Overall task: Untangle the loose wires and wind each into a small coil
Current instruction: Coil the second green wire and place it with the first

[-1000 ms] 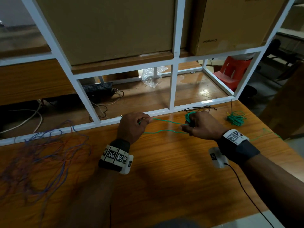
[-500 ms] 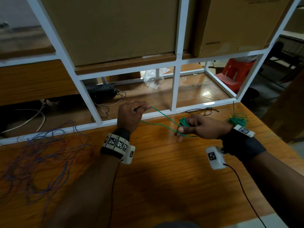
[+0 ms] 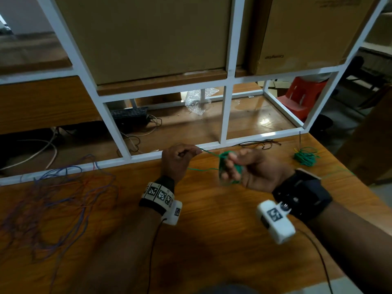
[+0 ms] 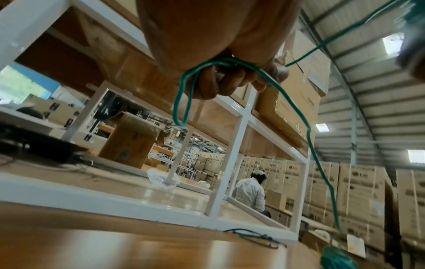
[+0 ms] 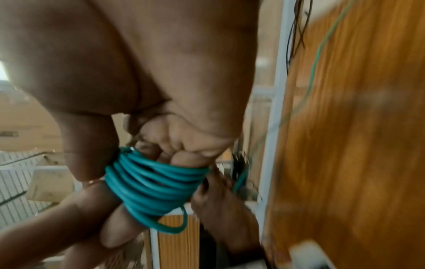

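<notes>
A green wire (image 3: 209,154) runs between my two hands above the wooden table (image 3: 212,230). My left hand (image 3: 191,153) pinches the wire's free length between thumb and fingers; in the left wrist view the green wire (image 4: 184,102) loops under the left hand (image 4: 232,80). My right hand (image 3: 231,167), turned palm up, holds several turns wound round its fingers. In the right wrist view this green coil (image 5: 151,185) wraps the fingers, with the thumb against it.
A finished green coil (image 3: 305,158) lies at the table's far right, a black wire (image 3: 261,143) beside the white shelf frame (image 3: 224,115). A tangle of blue and red wires (image 3: 53,198) spreads over the left of the table. Cardboard boxes fill the shelf above.
My right hand has rolled palm up and come closer to the left hand, taking in more wire. The stretch of wire between the hands is shorter.
</notes>
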